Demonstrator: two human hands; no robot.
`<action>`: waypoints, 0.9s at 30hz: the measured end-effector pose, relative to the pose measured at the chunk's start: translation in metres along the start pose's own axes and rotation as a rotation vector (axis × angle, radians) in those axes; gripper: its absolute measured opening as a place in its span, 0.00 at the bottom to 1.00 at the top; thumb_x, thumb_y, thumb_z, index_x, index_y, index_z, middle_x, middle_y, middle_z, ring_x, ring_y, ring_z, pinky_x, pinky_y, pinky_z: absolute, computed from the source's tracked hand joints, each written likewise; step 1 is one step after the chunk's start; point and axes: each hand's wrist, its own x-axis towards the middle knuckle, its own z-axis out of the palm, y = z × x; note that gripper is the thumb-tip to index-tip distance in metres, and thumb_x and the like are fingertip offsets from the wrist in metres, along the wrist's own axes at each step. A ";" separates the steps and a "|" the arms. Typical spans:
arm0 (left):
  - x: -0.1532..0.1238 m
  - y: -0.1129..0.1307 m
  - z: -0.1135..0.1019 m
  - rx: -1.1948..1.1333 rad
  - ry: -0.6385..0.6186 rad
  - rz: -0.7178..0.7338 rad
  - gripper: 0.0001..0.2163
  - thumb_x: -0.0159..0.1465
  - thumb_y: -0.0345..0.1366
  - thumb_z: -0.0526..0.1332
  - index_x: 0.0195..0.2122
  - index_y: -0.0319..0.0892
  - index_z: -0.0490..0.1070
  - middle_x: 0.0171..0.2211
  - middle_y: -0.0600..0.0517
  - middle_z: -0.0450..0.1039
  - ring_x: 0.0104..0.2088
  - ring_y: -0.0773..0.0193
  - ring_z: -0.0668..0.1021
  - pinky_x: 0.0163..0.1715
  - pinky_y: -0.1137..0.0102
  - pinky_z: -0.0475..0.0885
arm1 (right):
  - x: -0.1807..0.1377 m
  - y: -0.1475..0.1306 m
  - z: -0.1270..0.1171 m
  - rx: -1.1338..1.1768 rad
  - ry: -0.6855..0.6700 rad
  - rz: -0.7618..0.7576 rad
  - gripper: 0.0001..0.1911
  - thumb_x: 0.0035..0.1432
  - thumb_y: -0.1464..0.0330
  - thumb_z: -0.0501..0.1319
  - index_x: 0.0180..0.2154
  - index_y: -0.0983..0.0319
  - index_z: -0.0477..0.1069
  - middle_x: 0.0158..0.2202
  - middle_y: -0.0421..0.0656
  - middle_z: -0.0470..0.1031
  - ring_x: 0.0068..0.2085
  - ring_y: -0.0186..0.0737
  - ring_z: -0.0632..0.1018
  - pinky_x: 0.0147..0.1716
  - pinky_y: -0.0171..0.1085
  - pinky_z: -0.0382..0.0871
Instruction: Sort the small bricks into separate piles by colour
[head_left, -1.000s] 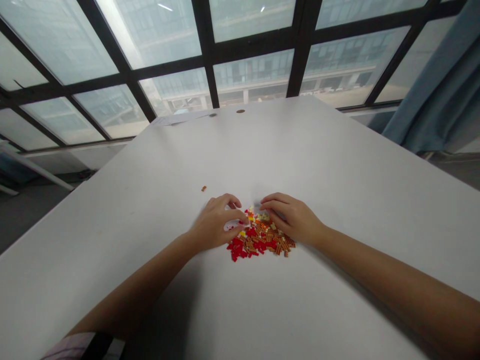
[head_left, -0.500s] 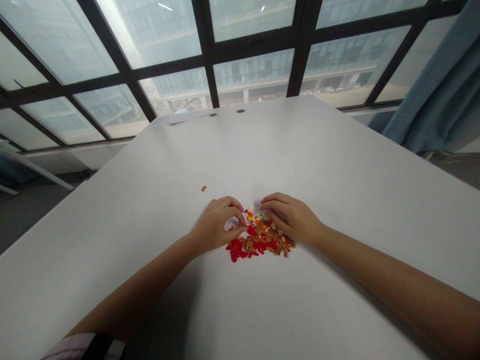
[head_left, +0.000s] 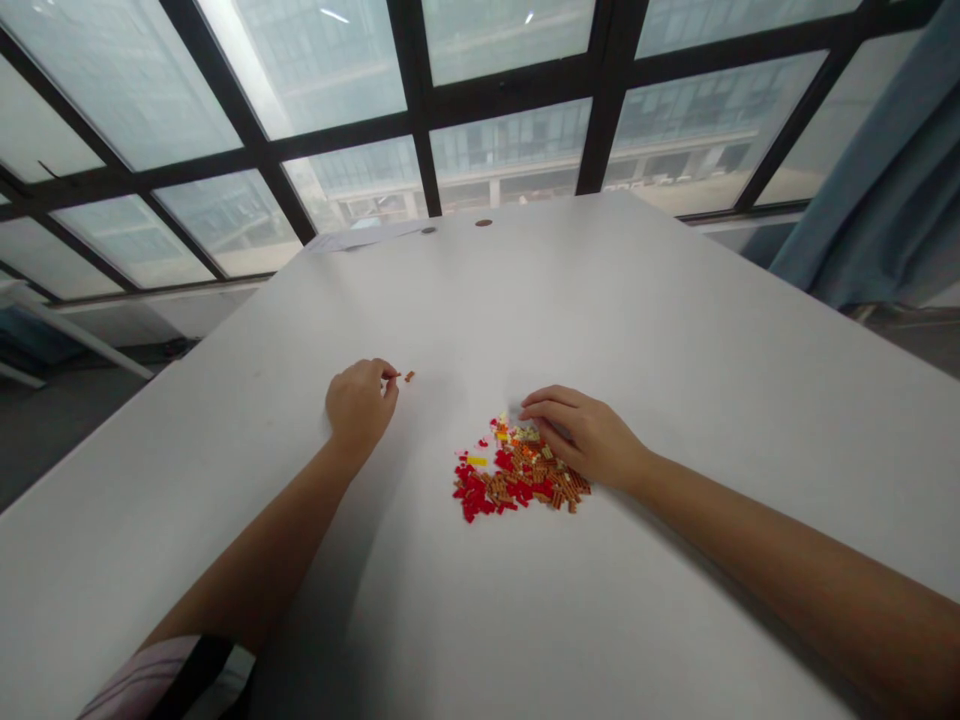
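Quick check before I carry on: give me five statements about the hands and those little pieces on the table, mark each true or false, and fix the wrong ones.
1. The left hand is beside a loose brown piece. True.
2. The right hand is at the edge of the mixed pile. True.
3. Both hands are at the pile. False: the left hand is away from it.
4. The pile is all one colour. False: it holds red, brown, orange, yellow and pale pieces.
5. The loose brown piece lies nearer the person than the pile does. False: it lies farther away.
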 end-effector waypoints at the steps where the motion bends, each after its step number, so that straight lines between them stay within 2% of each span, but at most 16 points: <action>1: 0.000 0.000 0.001 0.041 -0.012 0.003 0.04 0.61 0.31 0.60 0.34 0.41 0.74 0.33 0.46 0.77 0.36 0.53 0.78 0.37 0.61 0.67 | 0.000 0.000 0.000 0.000 -0.001 -0.001 0.13 0.64 0.73 0.52 0.41 0.60 0.74 0.44 0.48 0.78 0.44 0.42 0.79 0.43 0.43 0.76; 7: 0.000 0.004 0.003 0.175 -0.067 0.042 0.06 0.64 0.34 0.60 0.34 0.43 0.77 0.34 0.46 0.77 0.36 0.51 0.78 0.35 0.62 0.65 | 0.000 -0.001 -0.001 0.001 0.005 -0.004 0.13 0.65 0.73 0.51 0.41 0.62 0.74 0.44 0.49 0.78 0.44 0.42 0.79 0.43 0.43 0.76; 16: -0.004 0.004 -0.001 0.175 -0.063 0.067 0.06 0.64 0.40 0.64 0.34 0.46 0.79 0.36 0.49 0.78 0.38 0.53 0.78 0.35 0.63 0.65 | 0.000 -0.002 -0.003 0.091 0.005 0.065 0.13 0.63 0.73 0.52 0.41 0.60 0.75 0.43 0.47 0.79 0.44 0.42 0.79 0.44 0.44 0.75; 20: -0.008 0.007 -0.007 0.162 -0.055 0.075 0.06 0.63 0.40 0.65 0.32 0.45 0.78 0.36 0.49 0.78 0.38 0.54 0.78 0.35 0.63 0.65 | 0.006 -0.007 -0.011 0.190 -0.004 0.173 0.13 0.61 0.71 0.53 0.40 0.60 0.76 0.39 0.45 0.81 0.40 0.39 0.80 0.42 0.40 0.74; 23: -0.012 0.007 -0.009 0.153 -0.048 0.078 0.07 0.63 0.40 0.65 0.31 0.43 0.77 0.36 0.48 0.77 0.37 0.54 0.78 0.35 0.63 0.66 | 0.013 -0.012 -0.023 0.246 -0.111 0.286 0.11 0.61 0.65 0.56 0.38 0.59 0.78 0.37 0.43 0.81 0.36 0.38 0.80 0.39 0.38 0.73; 27: -0.014 0.005 -0.006 0.123 -0.040 0.072 0.05 0.63 0.38 0.64 0.34 0.44 0.79 0.36 0.47 0.77 0.37 0.53 0.78 0.35 0.63 0.66 | 0.018 -0.014 -0.041 0.295 -0.434 0.316 0.08 0.56 0.63 0.61 0.34 0.57 0.78 0.32 0.40 0.81 0.33 0.38 0.78 0.36 0.37 0.71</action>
